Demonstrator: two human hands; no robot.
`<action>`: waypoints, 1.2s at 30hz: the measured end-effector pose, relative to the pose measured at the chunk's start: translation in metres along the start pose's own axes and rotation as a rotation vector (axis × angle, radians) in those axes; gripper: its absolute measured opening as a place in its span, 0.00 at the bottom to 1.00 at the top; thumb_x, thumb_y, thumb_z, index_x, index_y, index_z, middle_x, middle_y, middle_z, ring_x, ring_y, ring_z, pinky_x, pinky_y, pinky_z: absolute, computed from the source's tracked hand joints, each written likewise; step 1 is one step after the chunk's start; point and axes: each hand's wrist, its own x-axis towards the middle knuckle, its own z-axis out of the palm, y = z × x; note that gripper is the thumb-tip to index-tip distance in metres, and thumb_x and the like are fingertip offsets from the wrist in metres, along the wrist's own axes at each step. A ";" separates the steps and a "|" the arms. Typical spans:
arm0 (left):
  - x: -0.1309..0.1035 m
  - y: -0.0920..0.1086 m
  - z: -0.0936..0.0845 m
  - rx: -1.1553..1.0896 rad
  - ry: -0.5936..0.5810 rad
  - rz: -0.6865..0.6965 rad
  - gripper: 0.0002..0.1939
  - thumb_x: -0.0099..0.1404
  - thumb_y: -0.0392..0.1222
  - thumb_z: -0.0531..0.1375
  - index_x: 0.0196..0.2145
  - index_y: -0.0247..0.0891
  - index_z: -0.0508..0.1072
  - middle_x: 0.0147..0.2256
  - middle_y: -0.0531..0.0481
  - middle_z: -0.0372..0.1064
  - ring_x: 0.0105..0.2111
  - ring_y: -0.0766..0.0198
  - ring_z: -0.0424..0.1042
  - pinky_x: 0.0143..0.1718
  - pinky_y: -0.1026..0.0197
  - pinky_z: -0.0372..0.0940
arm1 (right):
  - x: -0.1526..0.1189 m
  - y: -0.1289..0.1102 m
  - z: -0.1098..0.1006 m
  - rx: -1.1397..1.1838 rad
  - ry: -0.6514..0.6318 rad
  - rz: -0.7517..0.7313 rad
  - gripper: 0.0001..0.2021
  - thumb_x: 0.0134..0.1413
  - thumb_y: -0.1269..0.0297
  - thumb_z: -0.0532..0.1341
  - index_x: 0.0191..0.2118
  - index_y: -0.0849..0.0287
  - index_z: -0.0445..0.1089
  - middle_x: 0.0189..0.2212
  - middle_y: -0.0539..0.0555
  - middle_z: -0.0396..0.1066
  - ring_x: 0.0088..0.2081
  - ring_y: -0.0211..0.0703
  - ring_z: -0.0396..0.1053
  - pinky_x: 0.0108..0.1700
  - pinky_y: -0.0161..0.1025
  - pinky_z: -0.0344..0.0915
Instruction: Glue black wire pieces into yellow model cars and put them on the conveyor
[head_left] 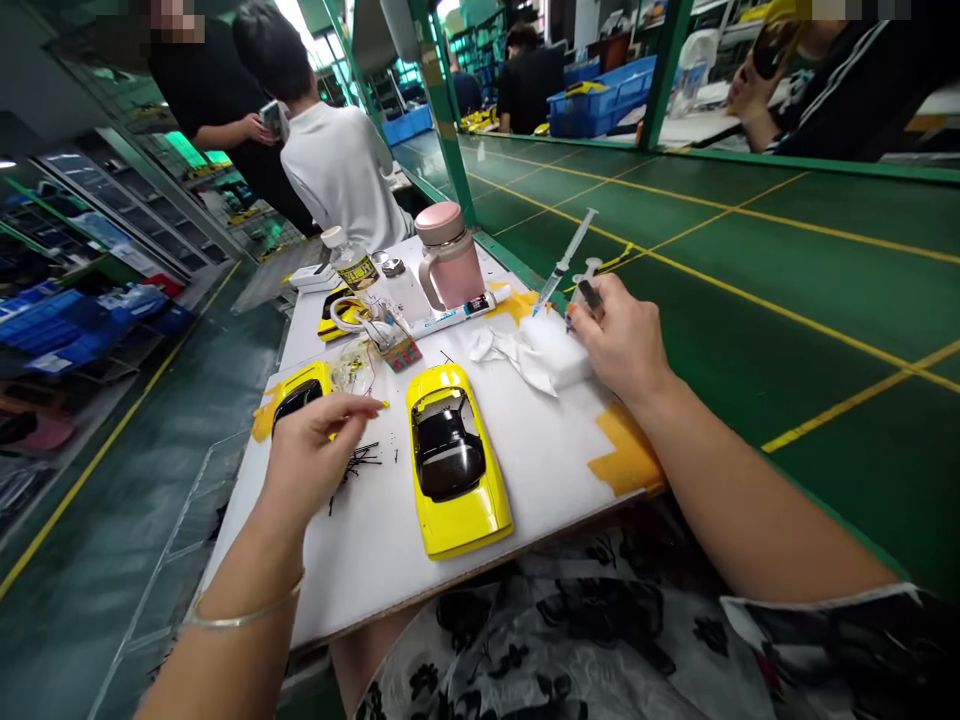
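Note:
My right hand (626, 340) is closed around a syringe (591, 295) with a dark part, just over a white foam block (566, 350). Most of this syringe is hidden by my fingers. A second, clear syringe (564, 258) stands tilted at the block's far side, and a crumpled white tissue (514, 358) lies against it. My left hand (307, 450) is held in a pinch left of a yellow toy car body (469, 510) with black windows. A tiny yellow bit shows at these fingertips; I cannot tell whether they hold it. Thin black strips (360, 462) lie beneath this hand.
Behind are another yellow car body (307, 378), a small circuit board with wires (401, 352), a white tube (450, 318), a pink mug (454, 265) and a bottle (352, 262). Orange tape (626, 455) covers the table's right edge. People are beyond the table.

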 end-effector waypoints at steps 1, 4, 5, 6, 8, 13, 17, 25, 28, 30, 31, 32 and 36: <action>-0.008 0.008 -0.002 -0.019 -0.041 0.117 0.11 0.69 0.46 0.59 0.41 0.42 0.81 0.41 0.48 0.80 0.40 0.59 0.80 0.41 0.60 0.73 | -0.001 0.001 0.001 0.075 0.035 -0.009 0.08 0.62 0.61 0.60 0.46 0.55 0.67 0.32 0.56 0.78 0.35 0.56 0.76 0.39 0.44 0.64; -0.028 0.030 -0.004 0.096 -0.138 0.445 0.17 0.69 0.46 0.63 0.54 0.42 0.77 0.47 0.43 0.78 0.45 0.55 0.78 0.45 0.54 0.74 | -0.004 0.002 0.000 0.367 0.128 -0.022 0.10 0.67 0.59 0.56 0.51 0.53 0.62 0.42 0.56 0.80 0.38 0.50 0.78 0.44 0.44 0.70; -0.032 0.037 -0.004 0.168 -0.161 0.519 0.20 0.69 0.45 0.64 0.57 0.40 0.74 0.48 0.41 0.77 0.46 0.53 0.78 0.44 0.52 0.75 | -0.006 0.001 -0.001 0.437 0.160 -0.020 0.10 0.69 0.58 0.55 0.52 0.52 0.61 0.45 0.56 0.80 0.40 0.48 0.78 0.46 0.44 0.71; -0.036 0.043 -0.003 0.238 -0.178 0.579 0.23 0.68 0.44 0.64 0.59 0.38 0.72 0.49 0.39 0.76 0.46 0.51 0.77 0.43 0.51 0.75 | -0.007 -0.002 -0.003 0.481 0.186 -0.013 0.10 0.69 0.58 0.55 0.53 0.52 0.61 0.46 0.56 0.79 0.42 0.48 0.78 0.48 0.45 0.71; -0.038 0.052 -0.001 0.362 -0.189 0.669 0.25 0.66 0.42 0.65 0.59 0.34 0.70 0.49 0.37 0.75 0.47 0.48 0.76 0.42 0.49 0.76 | -0.009 -0.008 -0.009 0.532 0.199 0.017 0.13 0.67 0.59 0.57 0.55 0.51 0.61 0.42 0.55 0.80 0.42 0.48 0.79 0.49 0.45 0.72; -0.035 0.065 0.007 0.460 -0.165 0.821 0.23 0.64 0.34 0.61 0.57 0.27 0.70 0.45 0.36 0.75 0.45 0.48 0.75 0.45 0.47 0.76 | -0.024 -0.034 -0.025 0.780 -0.062 0.170 0.21 0.57 0.67 0.62 0.56 0.54 0.64 0.29 0.51 0.78 0.33 0.50 0.79 0.37 0.44 0.73; -0.036 0.069 0.008 0.396 -0.150 0.898 0.23 0.65 0.28 0.56 0.57 0.28 0.69 0.44 0.38 0.75 0.44 0.51 0.75 0.45 0.50 0.76 | -0.050 -0.054 -0.034 0.984 -0.295 0.305 0.10 0.48 0.71 0.63 0.38 0.55 0.69 0.33 0.53 0.78 0.28 0.42 0.73 0.21 0.33 0.54; -0.035 0.055 0.000 0.426 -0.146 0.703 0.27 0.65 0.36 0.64 0.61 0.31 0.66 0.48 0.36 0.74 0.48 0.47 0.73 0.47 0.45 0.75 | -0.088 -0.080 -0.051 1.339 -0.530 0.533 0.17 0.51 0.44 0.65 0.34 0.52 0.70 0.22 0.50 0.59 0.21 0.37 0.48 0.18 0.32 0.40; -0.033 0.056 0.004 0.443 -0.154 0.741 0.26 0.67 0.35 0.61 0.61 0.29 0.65 0.49 0.35 0.73 0.48 0.48 0.73 0.49 0.45 0.74 | -0.091 -0.085 -0.054 1.301 -0.590 0.600 0.28 0.49 0.27 0.59 0.29 0.51 0.67 0.18 0.49 0.49 0.22 0.39 0.44 0.17 0.32 0.42; -0.033 0.058 0.005 0.449 -0.177 0.766 0.25 0.68 0.34 0.58 0.62 0.28 0.65 0.50 0.35 0.72 0.49 0.48 0.72 0.49 0.46 0.73 | -0.093 -0.088 -0.055 1.293 -0.619 0.633 0.27 0.51 0.29 0.59 0.25 0.51 0.64 0.17 0.48 0.46 0.21 0.39 0.42 0.16 0.32 0.42; -0.032 0.059 0.006 0.450 -0.193 0.775 0.25 0.69 0.34 0.58 0.62 0.28 0.65 0.49 0.35 0.72 0.49 0.48 0.72 0.49 0.46 0.72 | -0.094 -0.089 -0.056 1.305 -0.623 0.642 0.26 0.53 0.33 0.60 0.24 0.51 0.64 0.16 0.48 0.44 0.21 0.39 0.41 0.16 0.32 0.41; -0.032 0.060 0.005 0.448 -0.209 0.783 0.24 0.69 0.34 0.57 0.62 0.28 0.65 0.49 0.36 0.72 0.49 0.48 0.72 0.50 0.47 0.72 | -0.096 -0.089 -0.056 1.326 -0.623 0.646 0.24 0.54 0.36 0.61 0.23 0.51 0.64 0.16 0.48 0.44 0.21 0.40 0.41 0.16 0.32 0.41; -0.030 0.060 0.003 0.422 -0.234 0.792 0.23 0.71 0.36 0.56 0.61 0.27 0.66 0.48 0.37 0.72 0.49 0.49 0.70 0.50 0.48 0.71 | -0.102 -0.091 -0.057 1.413 -0.605 0.653 0.19 0.57 0.44 0.61 0.23 0.52 0.68 0.16 0.48 0.41 0.21 0.40 0.40 0.16 0.31 0.40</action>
